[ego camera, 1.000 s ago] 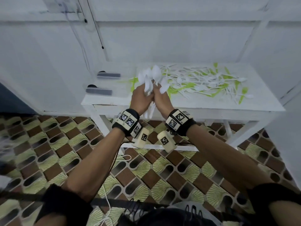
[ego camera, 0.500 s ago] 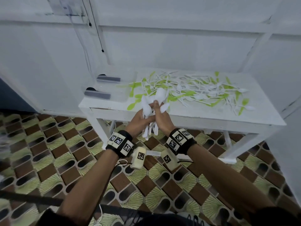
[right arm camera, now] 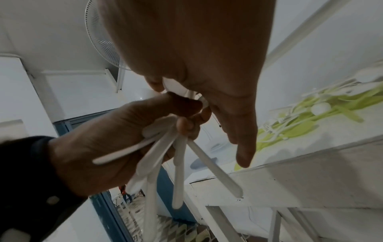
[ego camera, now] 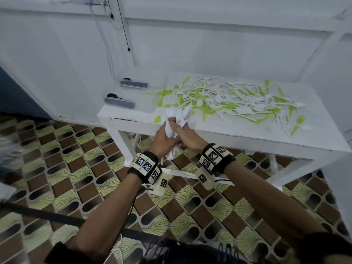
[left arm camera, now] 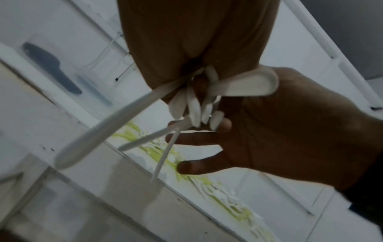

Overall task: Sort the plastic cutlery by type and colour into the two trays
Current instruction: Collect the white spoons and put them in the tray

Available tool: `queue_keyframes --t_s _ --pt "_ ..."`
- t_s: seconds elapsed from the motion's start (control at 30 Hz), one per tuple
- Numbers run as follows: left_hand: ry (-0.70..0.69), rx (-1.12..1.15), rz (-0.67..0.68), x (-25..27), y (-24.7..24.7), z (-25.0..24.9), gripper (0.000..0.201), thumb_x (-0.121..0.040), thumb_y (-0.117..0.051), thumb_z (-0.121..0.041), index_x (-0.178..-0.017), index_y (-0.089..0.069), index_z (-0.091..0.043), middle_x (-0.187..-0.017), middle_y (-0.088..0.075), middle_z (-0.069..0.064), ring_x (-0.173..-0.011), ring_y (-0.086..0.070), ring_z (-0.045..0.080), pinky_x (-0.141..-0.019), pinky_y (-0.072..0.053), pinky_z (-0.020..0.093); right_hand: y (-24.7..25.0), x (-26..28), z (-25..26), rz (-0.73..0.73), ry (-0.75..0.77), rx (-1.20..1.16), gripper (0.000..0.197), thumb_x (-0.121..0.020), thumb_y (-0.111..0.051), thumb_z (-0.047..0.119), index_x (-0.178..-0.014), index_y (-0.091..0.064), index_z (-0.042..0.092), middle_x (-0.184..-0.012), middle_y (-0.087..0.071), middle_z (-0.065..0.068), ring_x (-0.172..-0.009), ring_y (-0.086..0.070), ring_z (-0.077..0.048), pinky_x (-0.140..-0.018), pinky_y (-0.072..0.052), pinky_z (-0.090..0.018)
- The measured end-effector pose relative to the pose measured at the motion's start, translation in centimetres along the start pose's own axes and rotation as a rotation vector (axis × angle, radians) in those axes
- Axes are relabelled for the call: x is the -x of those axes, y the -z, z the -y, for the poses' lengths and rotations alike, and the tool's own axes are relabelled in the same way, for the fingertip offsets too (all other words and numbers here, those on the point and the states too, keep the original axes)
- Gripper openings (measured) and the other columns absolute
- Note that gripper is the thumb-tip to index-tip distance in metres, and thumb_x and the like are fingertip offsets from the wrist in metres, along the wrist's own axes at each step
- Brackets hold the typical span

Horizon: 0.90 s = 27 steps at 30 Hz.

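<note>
The spoons (ego camera: 176, 119) gripped between both hands are white. Beyond the hands, the cutlery pile (ego camera: 230, 101) is white and lime green on a white table (ego camera: 238, 138). Below the hands, the floor (ego camera: 76, 168) carries a brown, green-fan tile pattern.

The white spoons (ego camera: 176, 119) I hold are plastic, smooth and a bit shiny. The pile of cutlery (ego camera: 228, 103) is plastic too, some white and some bright green, and it looks smooth. The table (ego camera: 238, 138) is wood with white paint on it; the paint looks matt and a little rough and scuffed at the front edge. The two trays (ego camera: 133, 96) are clear plastic, I think, but they are blurry. The floor tiles (ego camera: 76, 168) look hard and a little glossy. The bands on my wrists (ego camera: 145, 165) are black cloth with matt paper-like squares on them.
</note>
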<state>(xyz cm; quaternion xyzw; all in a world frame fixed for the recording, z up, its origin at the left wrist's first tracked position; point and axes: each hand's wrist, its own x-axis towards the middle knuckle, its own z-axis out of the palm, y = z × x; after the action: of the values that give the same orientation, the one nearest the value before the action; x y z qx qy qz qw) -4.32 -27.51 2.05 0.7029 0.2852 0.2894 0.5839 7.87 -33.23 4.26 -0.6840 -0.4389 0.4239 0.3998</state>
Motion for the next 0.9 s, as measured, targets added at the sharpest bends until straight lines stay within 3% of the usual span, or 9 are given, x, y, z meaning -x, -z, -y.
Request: queue_keyframes --t_s 0.1,0.17,0.23,0.3,0.4,0.47,0.63,0.8,0.9 --pt "-0.082 -0.148 -0.078 0.3 0.6 0.1 0.049 -0.088 -0.077 -0.009 -0.132 -0.056 -0.011 -0.115 -0.072 0.003 -0.101 -0.069 0.006 -0.081 -0.052 0.017 0.1 0.0 0.5 0.015 0.02 0.133 0.051 -0.103 -0.036 0.061 -0.138 -0.052 0.027 -0.106 -0.067 0.002 -0.086 -0.064 -0.015 -0.076 -0.051 -0.029" --pt "-0.125 -0.187 -0.108 0.7 0.9 0.7 0.045 -0.089 -0.077 -0.01 -0.13 -0.057 -0.01 -0.113 -0.073 0.004 -0.099 -0.07 0.011 -0.077 -0.051 0.018 0.2 -0.2 0.4 -0.03 0.032 0.254 0.042 -0.103 -0.043 0.058 -0.107 -0.068 0.024 -0.084 -0.067 0.006 -0.077 -0.063 -0.013 -0.07 -0.049 -0.028" --pt "-0.124 -0.183 -0.155 1.4 1.0 2.1 0.042 -0.09 -0.075 -0.008 -0.128 -0.057 -0.008 -0.112 -0.072 0.007 -0.096 -0.069 0.021 -0.075 -0.055 0.026 -0.3 -0.7 -0.4 -0.143 0.087 0.382 0.061 -0.093 -0.053 0.068 -0.082 -0.07 0.01 -0.07 -0.07 -0.001 -0.069 -0.066 -0.016 -0.067 -0.052 -0.035" --pt "-0.112 -0.116 -0.214 2.6 1.3 4.4 0.039 -0.091 -0.072 -0.003 -0.127 -0.059 -0.009 -0.114 -0.071 0.004 -0.101 -0.068 0.022 -0.081 -0.057 0.036 -1.6 -1.2 -2.3 -0.27 0.229 0.495 0.058 -0.084 -0.061 0.073 -0.078 -0.075 0.017 -0.067 -0.071 0.001 -0.066 -0.065 -0.011 -0.065 -0.051 -0.033" --pt "-0.124 -0.04 -0.317 4.2 1.7 8.3 0.039 -0.092 -0.069 0.001 -0.124 -0.059 -0.02 -0.112 -0.071 -0.015 -0.105 -0.067 0.008 -0.085 -0.054 0.025 -5.0 -2.1 -5.2 -0.298 0.451 0.468 0.041 -0.083 -0.07 0.064 -0.083 -0.078 0.024 -0.064 -0.068 0.011 -0.063 -0.063 -0.005 -0.061 -0.048 -0.023" --pt "-0.089 0.019 -0.387 5.0 2.4 11.1 0.039 -0.093 -0.07 -0.011 -0.125 -0.057 -0.028 -0.112 -0.07 -0.015 -0.105 -0.068 0.012 -0.084 -0.057 0.032 -7.5 -2.9 -7.1 -0.278 0.503 0.349 0.039 -0.08 -0.077 0.06 -0.088 -0.074 0.022 -0.075 -0.073 0.011 -0.07 -0.069 -0.001 -0.064 -0.054 -0.023" --pt "-0.007 0.025 -0.48 5.2 6.4 20.8 0.028 -0.096 -0.067 -0.028 -0.122 -0.059 -0.037 -0.104 -0.072 -0.004 -0.097 -0.069 0.023 -0.082 -0.058 0.04 -12.2 -8.5 -13.8 -0.224 0.38 0.125 0.03 -0.087 -0.072 0.044 -0.079 -0.055 0.022 -0.072 -0.071 0.009 -0.069 -0.069 -0.005 -0.065 -0.057 -0.027" --pt "0.116 -0.025 -0.428 1.9 11.4 30.0 0.038 -0.093 -0.067 -0.023 -0.124 -0.056 -0.042 -0.102 -0.069 -0.021 -0.092 -0.065 0.006 -0.084 -0.055 0.034 -16.8 -19.5 -21.1 -0.081 0.303 0.415 0.019 -0.088 -0.065 0.026 -0.073 -0.066 0.015 -0.066 -0.07 0.0 -0.06 -0.063 -0.013 -0.061 -0.055 -0.034" --pt "0.137 -0.039 -0.355 -1.2 13.5 34.4 0.042 -0.094 -0.067 -0.007 -0.123 -0.054 -0.033 -0.097 -0.066 -0.032 -0.083 -0.063 -0.005 -0.075 -0.052 0.017 -19.0 -26.9 -25.3 0.074 0.178 0.68 0.016 -0.09 -0.068 0.021 -0.081 -0.069 0.008 -0.073 -0.069 -0.009 -0.066 -0.058 -0.022 -0.064 -0.045 -0.03"
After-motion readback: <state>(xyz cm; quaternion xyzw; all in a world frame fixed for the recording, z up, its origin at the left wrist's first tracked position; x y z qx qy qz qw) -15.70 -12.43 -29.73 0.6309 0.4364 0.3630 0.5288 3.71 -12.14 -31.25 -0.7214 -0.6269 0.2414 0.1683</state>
